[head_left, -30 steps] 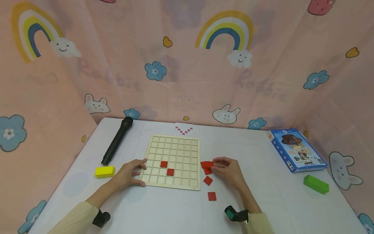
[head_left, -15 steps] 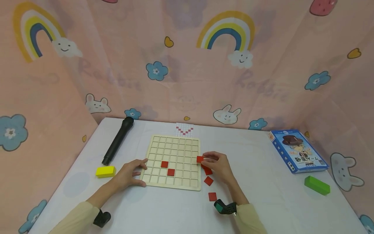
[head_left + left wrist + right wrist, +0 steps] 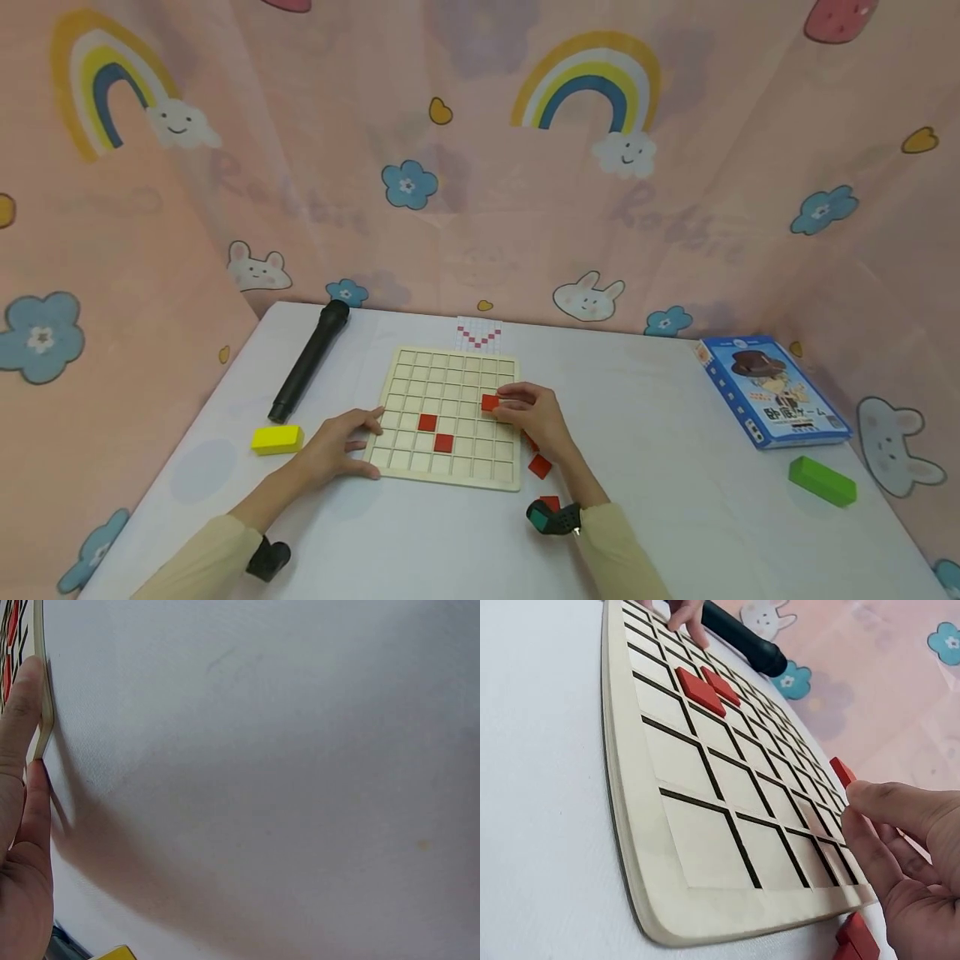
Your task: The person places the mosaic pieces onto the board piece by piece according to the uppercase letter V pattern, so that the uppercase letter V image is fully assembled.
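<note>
A square, pale grid board (image 3: 450,481) lies on the white table, with two red tiles (image 3: 427,422) (image 3: 443,443) set diagonally in its cells. My left hand (image 3: 335,450) rests along the board's left edge, fingers on the rim and thumb at the near corner. Above the right part of the grid, my right hand (image 3: 534,421) pinches another red tile (image 3: 842,772) between thumb and fingertips. Loose red tiles (image 3: 540,466) lie right of the board, partly hidden by the right hand and wrist.
A card with a red V pattern (image 3: 478,335) lies behind the board. A black microphone (image 3: 309,362) and a yellow block (image 3: 277,439) are at left. At right are a blue game box (image 3: 775,392) and a green block (image 3: 822,481). A pink patterned cloth (image 3: 480,208) hangs behind.
My right hand has picked a red tile from the loose ones and carried it left over the board. The left hand stays at the board's edge.
</note>
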### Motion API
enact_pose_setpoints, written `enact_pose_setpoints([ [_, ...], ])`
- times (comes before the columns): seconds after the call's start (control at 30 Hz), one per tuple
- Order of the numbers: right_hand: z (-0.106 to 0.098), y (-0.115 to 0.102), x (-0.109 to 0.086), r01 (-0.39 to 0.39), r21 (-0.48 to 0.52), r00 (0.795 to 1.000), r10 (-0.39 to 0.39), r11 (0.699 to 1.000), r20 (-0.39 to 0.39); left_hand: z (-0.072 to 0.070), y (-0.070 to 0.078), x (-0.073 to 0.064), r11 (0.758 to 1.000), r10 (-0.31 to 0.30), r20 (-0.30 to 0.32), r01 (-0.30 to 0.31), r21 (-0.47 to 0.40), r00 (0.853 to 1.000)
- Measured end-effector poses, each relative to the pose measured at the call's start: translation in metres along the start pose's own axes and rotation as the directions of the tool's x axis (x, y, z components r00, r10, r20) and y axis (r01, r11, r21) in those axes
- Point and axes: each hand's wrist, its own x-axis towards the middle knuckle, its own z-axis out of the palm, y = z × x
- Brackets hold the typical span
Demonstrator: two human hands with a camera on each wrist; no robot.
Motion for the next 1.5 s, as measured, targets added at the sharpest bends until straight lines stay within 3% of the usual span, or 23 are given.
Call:
enact_pose_setpoints([
  [0.1, 0.009, 0.004, 0.005, 0.016, 0.011, 1.000, -0.016, 1.000, -0.001, 0.000, 0.001, 0.001, 1.000, -0.018, -0.003, 0.018, 0.006, 1.000],
  [0.3, 0.027, 0.001, 0.010, 0.035, 0.033, 0.999, -0.035, 0.999, 0.012, 0.000, 0.000, 0.002, 1.000, 0.006, -0.002, -0.006, 0.019, 1.000],
  [0.57, 0.052, -0.006, 0.017, 0.053, -0.092, 0.998, -0.049, 0.994, 0.047, 0.000, 0.001, 0.001, 1.000, 0.009, -0.001, -0.009, 0.016, 1.000],
  [0.7, 0.062, -0.012, 0.018, 0.104, -0.116, 0.993, -0.096, 0.988, 0.072, 0.001, 0.001, 0.000, 1.000, 0.010, -0.002, -0.010, 0.012, 1.000],
  [0.93, 0.074, -0.021, 0.021, 0.243, -0.206, 0.964, -0.213, 0.948, 0.157, 0.002, 0.000, 0.001, 1.000, 0.013, -0.014, -0.012, 0.022, 1.000],
  [1.5, 0.091, -0.027, 0.032, 0.229, -0.253, 0.959, -0.173, 0.940, 0.225, 0.000, -0.001, 0.002, 1.000, 0.001, 0.002, -0.001, 0.004, 1.000],
])
